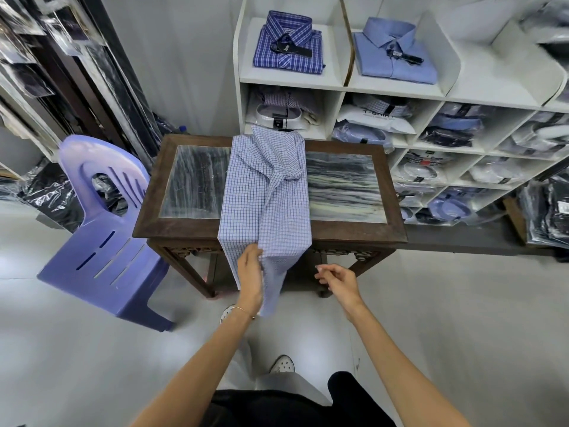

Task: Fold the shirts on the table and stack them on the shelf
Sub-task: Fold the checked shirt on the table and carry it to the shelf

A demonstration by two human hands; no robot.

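checked shirt (266,192) lies lengthwise at centre frame on the counter (197,234), tail hanging over the near edge — left hand (250,269) pinches the hem, apparently to fold it up; right hand (337,280) hovers beside, loosely curled, empty.

Checked shirt (264,192) on wooden table (351,234)

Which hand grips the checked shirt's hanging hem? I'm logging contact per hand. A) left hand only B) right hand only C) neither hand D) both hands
A: the left hand pinches the light blue checked shirt below the table edge, while the right hand hovers apart from it, empty.
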